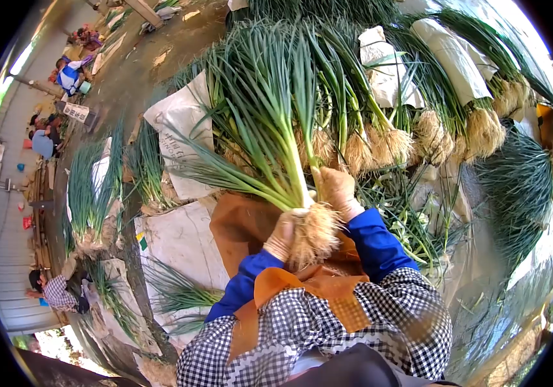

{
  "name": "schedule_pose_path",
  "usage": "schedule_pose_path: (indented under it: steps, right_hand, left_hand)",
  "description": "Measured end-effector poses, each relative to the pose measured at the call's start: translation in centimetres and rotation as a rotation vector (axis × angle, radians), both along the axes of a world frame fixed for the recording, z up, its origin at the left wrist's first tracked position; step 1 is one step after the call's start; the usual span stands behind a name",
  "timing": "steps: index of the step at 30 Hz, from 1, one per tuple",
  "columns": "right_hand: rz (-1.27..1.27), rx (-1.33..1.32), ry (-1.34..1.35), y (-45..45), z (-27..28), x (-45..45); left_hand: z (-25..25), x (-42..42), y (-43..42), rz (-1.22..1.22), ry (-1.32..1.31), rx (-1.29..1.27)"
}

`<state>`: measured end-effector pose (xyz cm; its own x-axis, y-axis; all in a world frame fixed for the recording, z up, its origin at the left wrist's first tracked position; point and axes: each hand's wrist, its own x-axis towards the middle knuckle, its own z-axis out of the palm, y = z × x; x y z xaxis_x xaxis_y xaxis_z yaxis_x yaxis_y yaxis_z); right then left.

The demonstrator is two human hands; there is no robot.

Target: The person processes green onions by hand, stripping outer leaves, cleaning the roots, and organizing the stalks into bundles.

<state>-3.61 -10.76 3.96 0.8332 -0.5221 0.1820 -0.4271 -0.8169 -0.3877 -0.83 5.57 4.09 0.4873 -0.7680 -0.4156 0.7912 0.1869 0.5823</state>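
In front of my lap I hold up a bunch of green onions (289,148), its pale roots (315,235) hanging down and its leaves fanning away from me. My left hand (279,237) is closed around the base of the bunch, just at the roots. On the right side, my right hand (338,188) is closed on the lower end of a green onion stalk (307,132) at the bunch's edge. Its fingertips are partly hidden. An orange-brown apron (244,229) spreads beneath the bunch.
Rows of more green onions (389,145) lie ahead, some wrapped in white sacking (451,61). A bundle (96,193) stands at left beside a flattened white sack (183,242). Loose leaves (405,226) lie at right. Several people sit farther left, one in a checked top (60,295).
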Motion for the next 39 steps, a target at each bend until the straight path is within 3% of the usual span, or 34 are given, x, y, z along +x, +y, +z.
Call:
schedule_pose_path:
  steps: [1, 4, 6, 8, 10, 12, 13, 14, 15, 16, 18, 20, 22, 23, 25, 27, 30, 32, 34, 36, 37, 39]
  right_hand:
    - [0.120, -0.022, -0.154, -0.3, -2.4, -0.6]
    - [0.181, -0.078, -0.033, -0.1, -0.6, -3.7]
    - [0.265, 0.323, -0.249, -0.9, -1.8, -8.0]
    - [-0.115, 1.175, -0.179, -3.5, 3.1, -11.3]
    - [0.031, -0.088, 0.236, -10.0, -6.2, -14.3]
    - [-0.030, 0.047, 0.430, -8.9, -2.1, -11.1]
    - [-0.068, 0.233, 0.342, -7.6, -0.3, -7.8]
    - [-0.034, 0.387, 0.081, -6.1, 0.5, -5.5]
    - [0.004, 0.718, -0.183, -4.6, 0.2, -2.9]
    - [0.042, 0.971, -0.200, -3.7, 0.3, -0.4]
    - [0.219, 0.815, -0.347, -3.3, -1.5, 3.6]
    - [0.280, 1.399, -0.098, -3.7, -1.1, 5.0]
    - [0.244, 1.659, -0.098, -3.4, -0.1, 5.0]
    - [0.402, 1.087, -0.559, -2.2, -2.0, 5.8]
    - [0.147, 1.976, -0.600, -0.7, -4.9, 5.3]
    - [0.089, 2.090, -0.647, -0.5, -15.8, 5.7]
    - [-0.351, 2.214, -0.703, 1.9, -1.4, 0.6]
    - [0.256, 0.460, -0.503, 0.3, -5.8, -2.9]
    - [0.385, 0.148, -0.397, -1.6, -4.0, -7.1]
    - [-0.013, 1.182, -0.100, -3.0, -1.9, -11.5]
    - [0.111, 1.012, 0.023, -4.7, -1.5, -13.7]
    - [0.124, 0.627, 0.496, -7.7, -2.3, -16.4]
  left_hand:
    - [-4.9, -0.7, 0.3, -0.042, 0.082, 0.032]
    - [-2.1, -0.8, -0.3, -0.129, 0.105, 0.143]
    - [0.5, -0.6, -0.8, -0.021, 0.332, -0.141]
    - [2.0, 0.1, -1.1, -0.009, 0.397, -0.368]
    - [2.1, 0.4, -0.5, -0.025, 0.397, -0.359]
    - [1.6, 0.2, -0.7, -0.034, 0.370, -0.336]
    - [1.4, 0.2, -0.8, -0.030, 0.340, -0.317]
    - [1.5, -0.1, -0.6, -0.027, 0.342, -0.312]
    - [1.9, -0.3, -0.3, -0.015, 0.310, -0.214]
    - [2.2, -0.2, -0.3, -0.002, 0.268, -0.122]
    - [2.0, -0.1, -0.2, 0.012, 0.238, -0.092]
    - [2.5, 0.0, -0.1, -0.076, 0.439, -0.243]
    - [2.2, -0.1, 0.0, -0.084, 0.425, -0.246]
    - [2.5, -0.4, -0.3, -0.017, 0.385, -0.244]
    - [2.7, -0.6, -0.4, 0.042, 0.350, -0.236]
    - [2.5, -0.6, -0.5, 0.052, 0.343, -0.217]
    - [0.6, -0.1, 0.5, -0.012, 0.344, -0.200]
    - [-0.2, 0.2, 1.1, -0.015, 0.351, -0.118]
    - [-1.0, 0.3, 0.8, 0.003, 0.271, -0.168]
    - [-1.6, 0.2, 0.5, 0.046, 0.285, -0.175]
    - [-1.7, 0.3, 0.4, 0.052, 0.338, -0.193]
    - [-1.6, 0.9, -0.2, 0.024, 0.323, -0.220]
